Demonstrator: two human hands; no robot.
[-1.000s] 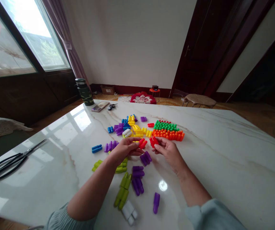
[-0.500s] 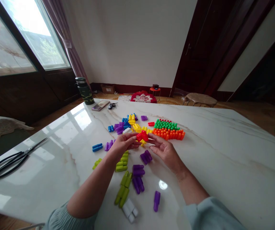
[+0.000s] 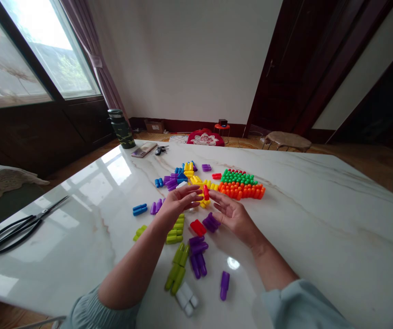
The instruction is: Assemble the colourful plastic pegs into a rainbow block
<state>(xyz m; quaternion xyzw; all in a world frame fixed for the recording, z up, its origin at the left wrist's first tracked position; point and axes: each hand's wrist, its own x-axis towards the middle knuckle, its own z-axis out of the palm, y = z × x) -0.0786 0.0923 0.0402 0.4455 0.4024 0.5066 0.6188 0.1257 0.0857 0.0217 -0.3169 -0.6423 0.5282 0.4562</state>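
My left hand (image 3: pixel 177 203) reaches to the right, and its fingertips pinch a small red peg block (image 3: pixel 205 192) held upright. My right hand (image 3: pixel 231 214) faces it, palm up and fingers spread, holding nothing. A second red block (image 3: pixel 198 227) lies on the white marble table (image 3: pixel 320 219) just below and between the hands. Purple blocks (image 3: pixel 211 222) lie beside my right hand. Yellow blocks (image 3: pixel 199 185) sit just beyond the fingertips. An assembled slab of orange blocks (image 3: pixel 241 192) and green blocks (image 3: pixel 238 178) lies farther back on the right.
Loose lime (image 3: pixel 177 269), purple (image 3: pixel 198 256), white (image 3: pixel 186 297) and blue (image 3: pixel 139 209) blocks lie scattered near my arms. Black scissors (image 3: pixel 21 226) rest at the left. A phone (image 3: pixel 143 149), keys (image 3: pixel 160 150) and a camouflage bottle (image 3: pixel 123 130) are at the far left corner.
The two red blocks I held together have come apart. One has dropped to the table between my hands, and my right hand has opened and drawn back slightly.
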